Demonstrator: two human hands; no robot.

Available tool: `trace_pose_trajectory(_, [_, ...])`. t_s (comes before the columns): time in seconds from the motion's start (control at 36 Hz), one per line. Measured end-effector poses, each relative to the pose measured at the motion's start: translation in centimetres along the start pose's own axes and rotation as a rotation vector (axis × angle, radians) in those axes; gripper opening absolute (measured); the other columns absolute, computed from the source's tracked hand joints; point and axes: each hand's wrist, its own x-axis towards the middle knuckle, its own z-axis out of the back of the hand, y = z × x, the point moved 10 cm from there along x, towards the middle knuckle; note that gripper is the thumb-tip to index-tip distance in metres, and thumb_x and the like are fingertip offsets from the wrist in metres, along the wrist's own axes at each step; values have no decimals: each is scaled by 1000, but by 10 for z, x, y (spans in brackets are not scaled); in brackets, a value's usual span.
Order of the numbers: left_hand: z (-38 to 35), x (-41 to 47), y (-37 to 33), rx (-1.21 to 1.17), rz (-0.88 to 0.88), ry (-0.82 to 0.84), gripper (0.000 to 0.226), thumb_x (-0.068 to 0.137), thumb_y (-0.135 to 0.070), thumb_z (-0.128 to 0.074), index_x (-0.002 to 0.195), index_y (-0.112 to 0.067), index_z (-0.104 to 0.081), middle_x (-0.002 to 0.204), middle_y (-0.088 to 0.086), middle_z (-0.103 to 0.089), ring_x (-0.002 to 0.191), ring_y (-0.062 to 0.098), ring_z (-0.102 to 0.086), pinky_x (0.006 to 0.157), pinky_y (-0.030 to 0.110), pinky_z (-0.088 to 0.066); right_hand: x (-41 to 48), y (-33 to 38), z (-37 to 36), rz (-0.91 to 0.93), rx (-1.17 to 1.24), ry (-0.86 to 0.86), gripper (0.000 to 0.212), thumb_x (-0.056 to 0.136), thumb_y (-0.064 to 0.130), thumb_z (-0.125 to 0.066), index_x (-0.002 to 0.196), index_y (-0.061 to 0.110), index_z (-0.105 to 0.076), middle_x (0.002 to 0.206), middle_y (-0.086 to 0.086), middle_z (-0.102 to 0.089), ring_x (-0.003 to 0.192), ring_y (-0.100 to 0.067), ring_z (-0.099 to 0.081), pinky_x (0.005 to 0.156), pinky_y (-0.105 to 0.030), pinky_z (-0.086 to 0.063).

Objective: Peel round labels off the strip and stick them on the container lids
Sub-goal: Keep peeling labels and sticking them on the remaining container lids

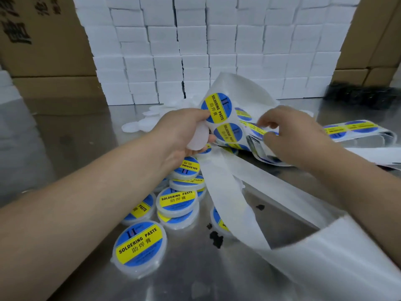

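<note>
My left hand [184,131] grips a plain white lid [198,136] and pinches the label strip [230,118] with its thumb by a blue and yellow round label [217,107]. A second label [228,133] sits just below on the strip. My right hand [290,135] has its fingertips curled at the strip's edge, pinching at a label [258,129] that is blurred. Whether that label is lifted off I cannot tell. Bare backing paper [234,181] trails down toward me. Several labelled lids [140,244] lie piled under my left forearm.
Unlabelled white lids [141,124] lie scattered behind my left hand on the steel table [82,148]. A wall of white boxes [195,51] stands at the back, with cardboard cartons [43,40] on both sides. More label strip [355,129] lies at the right. Dark objects [358,94] sit far right.
</note>
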Motion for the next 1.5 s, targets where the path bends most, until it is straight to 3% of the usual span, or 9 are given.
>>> trace_pose_trajectory(0.25, [-8,-4,-8,104,-87,18,15,87,-20,-60,73,-20,-60,64,1,-66,49,13,-63,49,22,-49,-10,35,-7,105,371,62,19,76,36,-60,94,31,-56,81,20,-55,75,15,-49,63,1,-33])
trace_pose_trajectory(0.44, [2,-17,-38,523,-402,-201,11,84,-31,-61,93,-28,-54,85,-9,-59,64,-1,-57,43,9,-41,-10,29,-14,40,534,64,18,82,12,-60,71,26,-57,68,11,-57,54,4,-46,51,-4,-35])
trace_pose_trajectory(0.56, [-14,-42,-63,1011,-777,-269,24,87,-27,-56,111,-29,-54,109,-4,-51,93,15,-54,70,25,-38,-10,23,-15,-2,572,52,10,86,12,-55,85,9,-65,71,-8,-62,48,-5,-42,46,-14,-35])
trace_pose_trajectory(0.67, [-33,-43,-53,1202,-811,-180,26,90,-28,-49,114,-30,-60,112,-1,-50,99,19,-51,70,27,-34,-12,28,-17,40,589,60,11,86,9,-53,85,1,-61,79,-21,-60,57,-15,-44,55,-21,-39])
trace_pose_trajectory(0.92, [-39,-34,-37,1169,-713,-32,22,82,-49,-54,97,-35,-62,104,-8,-54,96,13,-50,73,26,-33,-19,48,-12,198,568,67,48,85,3,-55,65,46,-54,75,18,-58,73,2,-49,66,-4,-35])
trace_pose_trajectory(1.11, [-29,-24,-38,1018,-590,32,12,77,-51,-59,75,-39,-60,99,-8,-57,92,9,-50,73,26,-38,-19,48,-12,199,536,74,43,86,4,-54,72,44,-56,82,8,-59,78,-6,-50,67,-8,-35])
trace_pose_trajectory(1.28, [4,-16,-52,822,-546,-166,21,85,-45,-57,67,-34,-56,72,-15,-57,58,-2,-50,51,13,-36,-14,33,-20,103,465,72,11,86,8,-52,85,9,-63,83,-12,-62,73,-20,-52,64,-28,-40])
trace_pose_trajectory(1.39, [24,-10,-51,686,-492,-274,25,88,-46,-52,76,-26,-62,65,-8,-56,52,5,-48,54,23,-40,-11,23,-17,42,560,13,25,86,9,-54,80,31,-44,71,10,-53,57,6,-49,50,-6,-37])
trace_pose_trajectory(1.5, [24,-9,-46,639,-467,-269,28,89,-46,-49,80,-24,-63,66,-7,-56,53,5,-46,52,25,-37,-10,15,-8,18,585,-93,34,85,9,-55,79,35,-35,68,15,-52,55,6,-49,52,-6,-36])
